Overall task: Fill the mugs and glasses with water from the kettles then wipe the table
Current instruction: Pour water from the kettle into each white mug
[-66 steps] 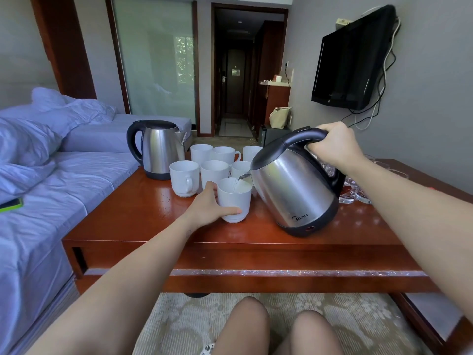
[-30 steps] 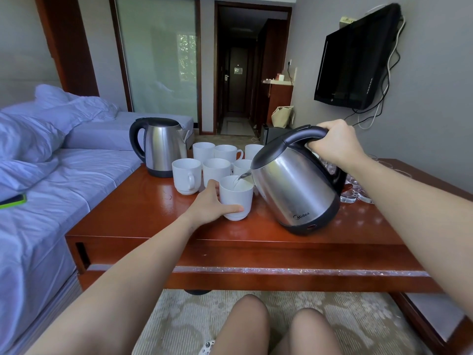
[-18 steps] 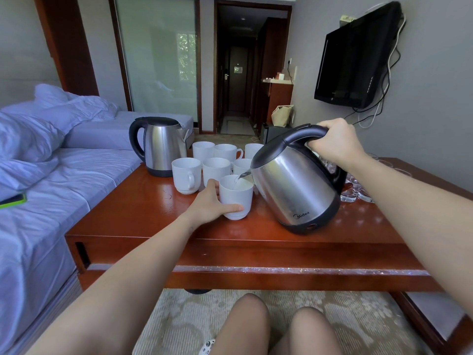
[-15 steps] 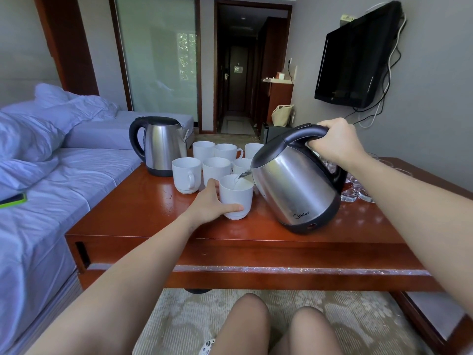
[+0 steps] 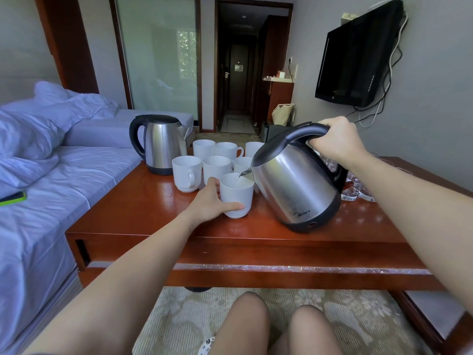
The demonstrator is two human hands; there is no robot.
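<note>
My right hand [image 5: 337,143] grips the black handle of a steel kettle [image 5: 294,185], tilted left with its spout over a white mug [image 5: 236,194]. A thin stream of water runs into that mug. My left hand [image 5: 211,204] holds the mug at its left side and base on the red-brown table [image 5: 143,213]. Behind it stand several more white mugs [image 5: 186,172] in two rows. A second steel kettle [image 5: 160,143] stands upright at the table's far left. Clear glasses [image 5: 354,189] show behind the tilted kettle, partly hidden by it and my right arm.
A bed [image 5: 38,201] with pale blue sheets runs along the table's left edge, with a green-edged phone [image 5: 12,198] on it. A black TV [image 5: 358,55] hangs on the right wall. My knees [image 5: 281,326] are below the table's front edge, over patterned carpet.
The tilted kettle has stayed over the front mug, still pouring, with only a slight shift in tilt. My left hand keeps its hold on the mug.
</note>
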